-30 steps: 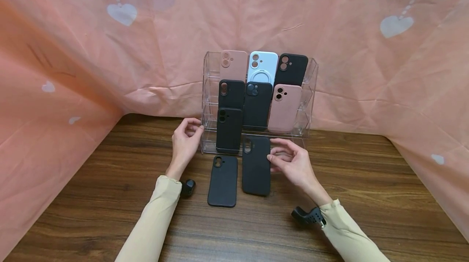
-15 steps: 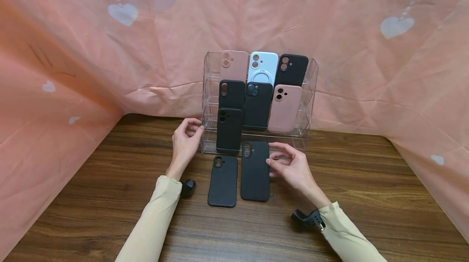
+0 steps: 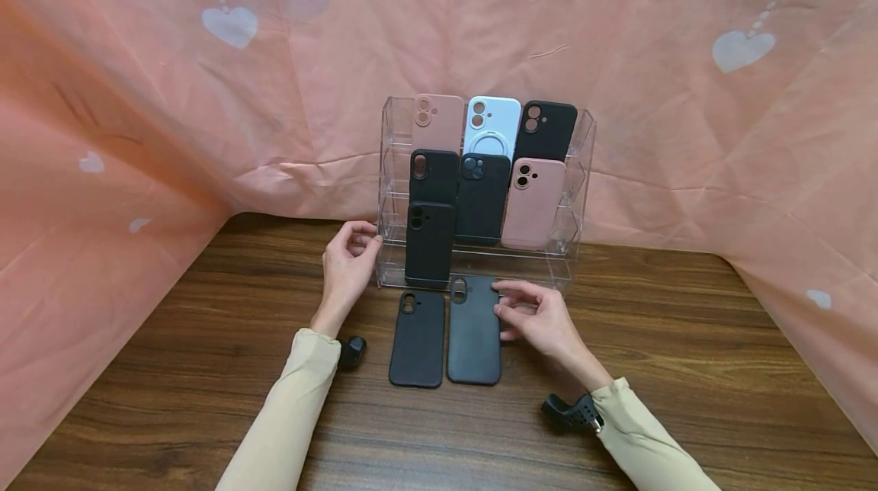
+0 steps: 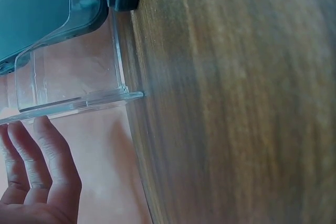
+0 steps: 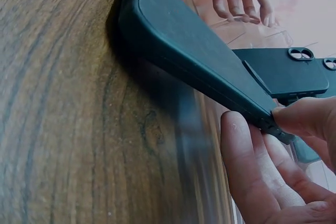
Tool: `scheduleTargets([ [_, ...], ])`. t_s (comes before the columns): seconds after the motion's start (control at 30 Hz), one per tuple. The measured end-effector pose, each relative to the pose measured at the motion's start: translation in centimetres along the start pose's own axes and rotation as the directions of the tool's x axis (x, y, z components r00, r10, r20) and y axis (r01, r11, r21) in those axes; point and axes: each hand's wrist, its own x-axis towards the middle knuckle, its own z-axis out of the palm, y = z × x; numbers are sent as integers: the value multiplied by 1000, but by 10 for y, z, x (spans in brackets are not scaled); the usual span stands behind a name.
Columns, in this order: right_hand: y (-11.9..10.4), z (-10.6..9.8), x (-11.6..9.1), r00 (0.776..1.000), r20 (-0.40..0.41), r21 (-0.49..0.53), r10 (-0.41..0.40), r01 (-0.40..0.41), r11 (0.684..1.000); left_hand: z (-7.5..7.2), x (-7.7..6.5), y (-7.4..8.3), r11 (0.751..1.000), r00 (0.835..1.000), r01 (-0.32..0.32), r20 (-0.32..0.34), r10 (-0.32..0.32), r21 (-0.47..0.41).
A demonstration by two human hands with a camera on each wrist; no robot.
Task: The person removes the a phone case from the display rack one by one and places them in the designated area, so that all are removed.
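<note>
My right hand (image 3: pixel 538 318) pinches a dark phone case (image 3: pixel 474 338) by its upper right edge, thumb on the back face and fingers (image 5: pixel 239 150) along the side. In the right wrist view this case slants above the wooden table, with a shadow beneath it. Left of it, a second black phone case (image 3: pixel 417 342) lies flat, camera cutout at the far end. My left hand (image 3: pixel 348 258) touches the left wall of a clear acrylic stand (image 3: pixel 392 171); its fingertips rest against the panel in the left wrist view, where the thumb is out of sight.
Phone cases stand in the tiers: pink (image 3: pixel 439 121), white with a ring (image 3: pixel 492 125) and black (image 3: pixel 549 129) on top. Below are several black cases and a pink one (image 3: pixel 533 205). Pink fabric (image 3: pixel 658 133) encloses the wooden table (image 3: pixel 658 331).
My right hand has brought the held case nearer to me and slightly left, down beside the flat-lying case. Its back now catches more light. My left hand and the stand have stayed put.
</note>
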Motion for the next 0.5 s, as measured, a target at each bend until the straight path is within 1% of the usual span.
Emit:
scheduleTargets([
  [0.2, 2, 1, 1, 998, 35, -15, 51, -50, 999, 0, 1, -1, 1000, 1000, 5, 5, -5, -4],
  [0.5, 9, 2, 3, 992, 84, -58, 98, -93, 994, 0, 1, 0, 1000, 1000, 4, 10, -4, 4],
])
